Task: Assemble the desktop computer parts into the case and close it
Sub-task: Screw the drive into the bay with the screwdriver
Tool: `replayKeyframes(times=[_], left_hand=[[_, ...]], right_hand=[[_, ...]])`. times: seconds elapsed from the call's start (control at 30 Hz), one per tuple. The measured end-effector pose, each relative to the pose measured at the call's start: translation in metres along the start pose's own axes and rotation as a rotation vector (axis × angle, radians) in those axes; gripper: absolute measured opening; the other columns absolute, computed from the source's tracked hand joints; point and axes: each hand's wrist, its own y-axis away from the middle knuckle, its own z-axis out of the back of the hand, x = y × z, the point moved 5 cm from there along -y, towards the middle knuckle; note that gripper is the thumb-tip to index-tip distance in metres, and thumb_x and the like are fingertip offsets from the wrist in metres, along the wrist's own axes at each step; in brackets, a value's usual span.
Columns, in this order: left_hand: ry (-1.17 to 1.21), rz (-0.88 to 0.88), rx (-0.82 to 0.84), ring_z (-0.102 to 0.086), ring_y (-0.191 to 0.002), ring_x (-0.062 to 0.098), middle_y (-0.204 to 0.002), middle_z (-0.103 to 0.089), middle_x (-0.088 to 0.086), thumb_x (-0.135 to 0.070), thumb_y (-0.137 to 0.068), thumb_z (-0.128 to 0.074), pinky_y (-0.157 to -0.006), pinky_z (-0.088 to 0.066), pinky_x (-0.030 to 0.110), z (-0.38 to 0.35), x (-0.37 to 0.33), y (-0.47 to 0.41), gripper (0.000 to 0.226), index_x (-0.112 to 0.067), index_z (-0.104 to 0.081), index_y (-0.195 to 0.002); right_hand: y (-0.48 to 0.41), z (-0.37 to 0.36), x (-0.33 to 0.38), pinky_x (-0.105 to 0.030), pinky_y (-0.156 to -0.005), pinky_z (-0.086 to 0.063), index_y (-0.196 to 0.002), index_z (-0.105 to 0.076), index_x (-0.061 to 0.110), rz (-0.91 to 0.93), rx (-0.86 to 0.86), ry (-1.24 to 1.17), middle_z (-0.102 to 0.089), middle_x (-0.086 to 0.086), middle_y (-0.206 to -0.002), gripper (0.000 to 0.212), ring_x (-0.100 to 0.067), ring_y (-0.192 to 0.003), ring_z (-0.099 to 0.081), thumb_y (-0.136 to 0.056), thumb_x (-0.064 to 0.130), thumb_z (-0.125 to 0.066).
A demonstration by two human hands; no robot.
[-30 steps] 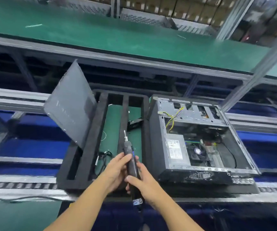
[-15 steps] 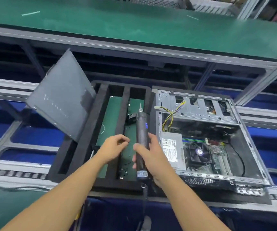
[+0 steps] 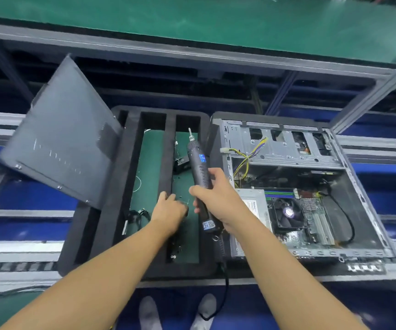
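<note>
Foam tray [image 3: 106,222] — left hand [image 3: 169,211] has dropped in, grasp unclear; right hand [image 3: 218,198] grips screwdriver [image 3: 198,163].

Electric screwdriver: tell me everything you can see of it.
The electric screwdriver is a slim, dark grey, plastic-looking barrel with a blue label near its top, a thin metal bit pointing up, and a white sticker at its base. A black cable hangs from the bottom. The right hand grips its middle, holding it tilted above the black foam tray.
</note>
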Motion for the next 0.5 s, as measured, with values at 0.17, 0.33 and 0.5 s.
replayKeyframes(times=[0.17, 0.33, 0.5], left_hand=[[-0.185, 0.013, 0.124, -0.052, -0.120, 0.017, -0.116, -0.065, -0.007, -0.023, -0.091, -0.051, -0.116, -0.010, 0.045, -0.026, -0.008, -0.022, 0.032, -0.026, -0.062, -0.121], [-0.552, -0.075, 0.277, -0.020, -0.149, 0.021, -0.153, -0.040, -0.009, -0.042, -0.098, -0.040, -0.120, 0.006, 0.051, -0.046, -0.018, -0.028, 0.053, -0.027, -0.037, -0.149], [-0.663, -0.176, 0.273, -0.017, -0.150, 0.019, -0.157, -0.033, -0.008, -0.036, -0.097, -0.038, -0.121, 0.003, 0.049, -0.050, -0.024, -0.030, 0.058, -0.025, -0.028, -0.154]], right_hand=[[-0.010, -0.008, -0.008, -0.057, -0.095, -0.056, -0.124, -0.042, 0.032, -0.085, -0.050, 0.008, -0.069, -0.005, -0.106, 0.063, -0.034, -0.100, -0.070, -0.068, 0.041, -0.068], [-0.010, -0.012, -0.021, -0.056, -0.092, -0.058, -0.116, -0.045, 0.034, -0.138, -0.079, -0.033, -0.071, -0.004, -0.105, 0.057, -0.034, -0.099, -0.072, -0.065, 0.042, -0.069], [-0.011, -0.010, -0.022, -0.055, -0.093, -0.058, -0.108, -0.046, 0.040, -0.117, -0.085, -0.057, -0.071, -0.005, -0.105, 0.045, -0.027, -0.091, -0.071, -0.069, 0.039, -0.068]])
